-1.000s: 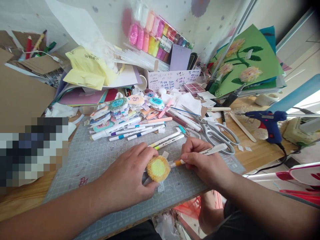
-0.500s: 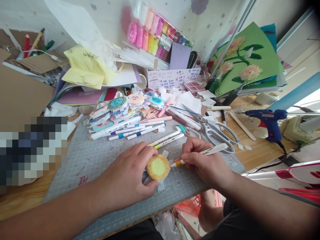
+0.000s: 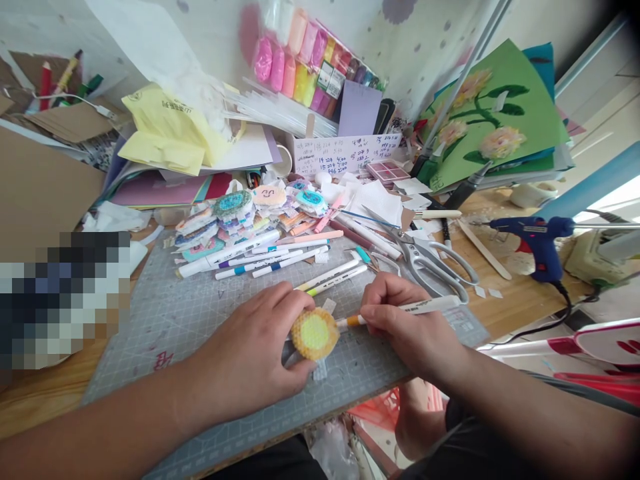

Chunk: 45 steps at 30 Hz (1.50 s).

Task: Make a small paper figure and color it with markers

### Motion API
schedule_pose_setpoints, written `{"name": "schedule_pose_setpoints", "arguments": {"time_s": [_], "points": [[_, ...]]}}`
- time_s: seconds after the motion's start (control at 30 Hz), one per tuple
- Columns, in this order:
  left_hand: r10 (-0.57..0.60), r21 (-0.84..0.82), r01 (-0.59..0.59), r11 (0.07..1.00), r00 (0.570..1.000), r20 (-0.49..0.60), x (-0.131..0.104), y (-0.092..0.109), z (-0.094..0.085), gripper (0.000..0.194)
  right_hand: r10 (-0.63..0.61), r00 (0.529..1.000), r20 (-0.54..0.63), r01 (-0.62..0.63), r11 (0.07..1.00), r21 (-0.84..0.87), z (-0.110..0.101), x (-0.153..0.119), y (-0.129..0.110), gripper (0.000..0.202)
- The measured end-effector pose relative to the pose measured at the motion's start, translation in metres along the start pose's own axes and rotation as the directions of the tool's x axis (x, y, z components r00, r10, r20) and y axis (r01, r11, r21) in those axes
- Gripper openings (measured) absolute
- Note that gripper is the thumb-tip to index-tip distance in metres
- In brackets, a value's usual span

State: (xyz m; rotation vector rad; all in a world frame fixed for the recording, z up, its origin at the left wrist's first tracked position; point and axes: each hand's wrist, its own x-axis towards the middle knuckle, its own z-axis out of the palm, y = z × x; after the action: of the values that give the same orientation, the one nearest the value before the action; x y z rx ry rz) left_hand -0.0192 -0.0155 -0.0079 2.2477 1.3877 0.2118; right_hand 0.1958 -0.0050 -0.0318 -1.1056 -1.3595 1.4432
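Observation:
Between the thumb and fingers of my left hand (image 3: 260, 340) is a small round disc (image 3: 315, 333), bumpy in texture, with a pale yellow centre and an orange-yellow rim. My right hand (image 3: 400, 317) grips a white marker (image 3: 430, 305) with an orange band, pen-fashion. Its tip points left and meets the right edge of the disc. Both hands are over a grey cutting mat (image 3: 225, 420). Just beyond the disc lie a yellow-green banded marker (image 3: 337, 281) and small scraps of white paper (image 3: 329, 306).
More markers (image 3: 270, 261) lie behind my hands, before stacked colourful textured pieces (image 3: 233, 203). Large scissors (image 3: 425, 257) rest at the right. A blue glue gun (image 3: 543, 237) with a cord stands farther right. A purple-white box (image 3: 345, 152) with handwriting stands at the back.
The marker's tip has shifted slightly left and up along the disc's right edge, and the marker lies flatter. My left hand still holds the disc in nearly the same place.

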Motion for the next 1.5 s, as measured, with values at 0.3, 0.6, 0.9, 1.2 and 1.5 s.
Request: {"name": "schedule_pose_setpoints", "arguments": {"time_s": [0.3,0.6,0.9,1.2,1.5], "points": [[0.015,-0.02,-0.015,1.0,1.0,-0.021,-0.0006,-0.0026,0.0028,0.038,-0.014,1.0,0.008,0.014,0.999,-0.05,0.0007,0.0005,0.0,0.019],[0.022,-0.003,-0.022,1.0,1.0,-0.016,-0.0015,0.0002,0.0001,0.037,-0.01,0.999,-0.032,0.008,0.999,-0.053,0.0018,0.0011,-0.0012,0.018],[0.024,-0.01,-0.024,1.0,0.999,-0.042,-0.0012,-0.003,0.0034,0.038,0.027,0.998,-0.053,-0.028,0.999,-0.027,0.0044,0.0056,-0.0039,0.018],[0.024,-0.016,-0.025,1.0,0.998,-0.062,-0.001,-0.0045,0.0054,0.039,0.026,0.999,-0.048,-0.026,0.999,-0.018,0.0034,0.0044,-0.0025,0.018],[-0.002,0.001,0.003,1.0,1.0,-0.018,-0.0003,0.0001,0.0005,0.039,0.016,1.0,0.003,-0.016,0.997,-0.075,0.0016,0.0004,-0.0037,0.018]]}}
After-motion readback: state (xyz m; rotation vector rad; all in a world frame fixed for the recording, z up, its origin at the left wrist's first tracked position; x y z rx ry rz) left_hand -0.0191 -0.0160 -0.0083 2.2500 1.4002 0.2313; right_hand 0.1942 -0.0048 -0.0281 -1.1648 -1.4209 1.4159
